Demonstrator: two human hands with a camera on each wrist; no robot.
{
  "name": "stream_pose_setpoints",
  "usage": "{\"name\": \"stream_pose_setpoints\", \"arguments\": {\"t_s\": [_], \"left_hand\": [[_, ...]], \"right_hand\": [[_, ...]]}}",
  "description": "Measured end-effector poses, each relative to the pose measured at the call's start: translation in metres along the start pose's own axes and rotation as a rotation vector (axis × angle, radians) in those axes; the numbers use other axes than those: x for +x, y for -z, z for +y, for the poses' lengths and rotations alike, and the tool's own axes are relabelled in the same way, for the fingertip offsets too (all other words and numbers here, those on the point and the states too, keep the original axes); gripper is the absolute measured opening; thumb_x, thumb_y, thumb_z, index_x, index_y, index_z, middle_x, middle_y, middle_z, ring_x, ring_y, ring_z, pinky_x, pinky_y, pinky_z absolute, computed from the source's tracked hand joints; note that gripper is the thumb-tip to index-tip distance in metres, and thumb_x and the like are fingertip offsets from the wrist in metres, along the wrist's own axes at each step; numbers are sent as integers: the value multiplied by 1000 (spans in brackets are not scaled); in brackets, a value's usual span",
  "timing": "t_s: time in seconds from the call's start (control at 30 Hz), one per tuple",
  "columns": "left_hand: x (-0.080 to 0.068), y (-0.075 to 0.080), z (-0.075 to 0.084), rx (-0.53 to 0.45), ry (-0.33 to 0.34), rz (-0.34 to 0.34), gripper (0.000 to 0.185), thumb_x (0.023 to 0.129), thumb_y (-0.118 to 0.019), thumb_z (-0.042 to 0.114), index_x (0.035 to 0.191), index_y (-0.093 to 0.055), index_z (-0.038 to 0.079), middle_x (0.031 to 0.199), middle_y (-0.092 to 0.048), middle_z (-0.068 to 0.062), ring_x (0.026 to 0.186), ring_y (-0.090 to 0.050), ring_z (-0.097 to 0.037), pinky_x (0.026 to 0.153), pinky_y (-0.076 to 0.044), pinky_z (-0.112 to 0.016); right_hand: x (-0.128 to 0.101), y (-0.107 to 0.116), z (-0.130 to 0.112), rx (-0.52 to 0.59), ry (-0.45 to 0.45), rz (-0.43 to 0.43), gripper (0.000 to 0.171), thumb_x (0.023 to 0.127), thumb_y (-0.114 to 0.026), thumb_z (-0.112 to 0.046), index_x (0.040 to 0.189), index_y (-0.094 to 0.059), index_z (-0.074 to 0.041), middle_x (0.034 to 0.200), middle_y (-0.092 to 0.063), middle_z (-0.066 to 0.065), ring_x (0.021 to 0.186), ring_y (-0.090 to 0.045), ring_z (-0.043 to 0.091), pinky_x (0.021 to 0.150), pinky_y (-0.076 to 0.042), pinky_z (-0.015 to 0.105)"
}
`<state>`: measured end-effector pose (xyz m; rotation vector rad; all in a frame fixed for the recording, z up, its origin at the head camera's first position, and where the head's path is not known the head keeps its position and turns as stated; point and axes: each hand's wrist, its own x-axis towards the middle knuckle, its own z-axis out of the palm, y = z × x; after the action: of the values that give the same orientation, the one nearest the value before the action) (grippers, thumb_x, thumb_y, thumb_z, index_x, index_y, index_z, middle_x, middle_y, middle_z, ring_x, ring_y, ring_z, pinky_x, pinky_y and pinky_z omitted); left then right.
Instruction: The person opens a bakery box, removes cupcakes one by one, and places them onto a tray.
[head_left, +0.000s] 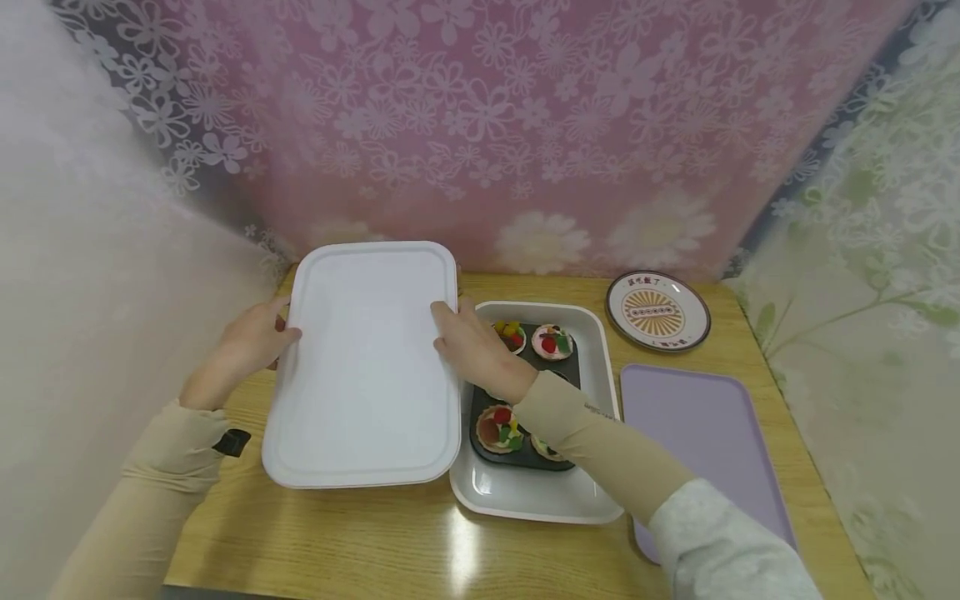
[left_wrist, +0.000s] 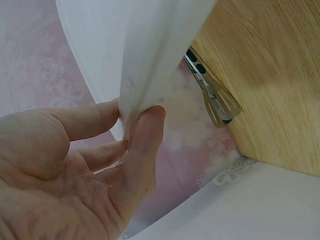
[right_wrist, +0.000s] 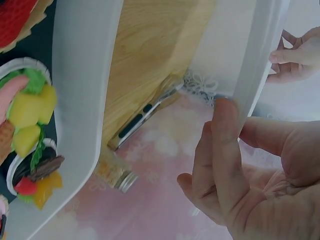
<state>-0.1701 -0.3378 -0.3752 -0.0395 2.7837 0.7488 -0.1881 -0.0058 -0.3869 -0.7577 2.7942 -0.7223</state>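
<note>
White lid (head_left: 367, 367), tongs (right_wrist: 132, 124) behind, container (head_left: 525, 498) beside

Bare counter (head_left: 360, 542) leaves room along the near side; a raised white lid (head_left: 367, 367) blocks the left, a white tub (head_left: 517, 498) the middle.

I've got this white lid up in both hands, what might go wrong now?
The left hand and right hand hold the white lid by its edges, so it might slip. The right sleeve passes over the container of tarts and could brush them. The tongs, hidden behind the lid in the head view, might get knocked.
</note>
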Motion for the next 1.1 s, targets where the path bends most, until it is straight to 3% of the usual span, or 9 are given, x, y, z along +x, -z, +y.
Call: {"name": "stream_pose_setpoints", "arguments": {"t_s": [0.23, 0.5, 0.67, 0.8, 1.0, 1.1], "left_hand": [[-3, 4, -16, -4, 20, -9, 68, 108, -52, 18, 165, -22, -3, 125, -57, -34, 93, -72, -38, 67, -65, -39], [-8, 6, -27, 23, 33, -9, 69, 107, -54, 15, 164, -22, -6, 123, -58, -36, 81, -71, -32, 62, -63, -37], [-8, 4, -34, 34, 49, -13, 68, 107, -54, 14, 163, -22, -7, 123, -59, -36, 87, -71, -35, 63, -63, -37], [-7, 1, -40, 38, 53, -19, 67, 106, -54, 13, 161, -24, -9, 120, -59, -35, 86, -70, -36, 62, -62, -36], [-5, -10, -53, 34, 59, -38, 66, 105, -55, 11, 160, -25, -12, 120, -58, -36, 90, -69, -38, 63, -62, -36], [-5, -16, -59, 33, 70, -49, 70, 106, -56, 10, 161, -20, -12, 122, -58, -38, 86, -70, -35, 63, -62, -36]], "right_hand": [[8, -13, -8, -9, 15, -77, 33, 107, -62, -13, 136, -50, -6, 128, -56, 26, 89, -66, 33, 67, -58, 36], [18, -25, -17, -27, 23, -139, 32, 105, -63, -11, 135, -52, -6, 127, -57, 24, 95, -62, 31, 70, -56, 35], [21, -32, -21, -12, 9, -206, 34, 105, -61, -9, 138, -50, -6, 129, -55, 25, 100, -58, 30, 70, -53, 31], [23, -38, -21, -8, 7, -233, 33, 105, -61, -9, 136, -51, -6, 131, -53, 26, 99, -58, 31, 67, -54, 30], [24, -50, -22, 3, -13, -287, 40, 101, -67, -8, 138, -51, -6, 138, -52, 29, 111, -57, 33, 81, -56, 35], [24, -55, -24, 18, -31, -312, 42, 100, -69, -8, 138, -51, -6, 139, -51, 29, 112, -57, 34, 82, -57, 36]]}}
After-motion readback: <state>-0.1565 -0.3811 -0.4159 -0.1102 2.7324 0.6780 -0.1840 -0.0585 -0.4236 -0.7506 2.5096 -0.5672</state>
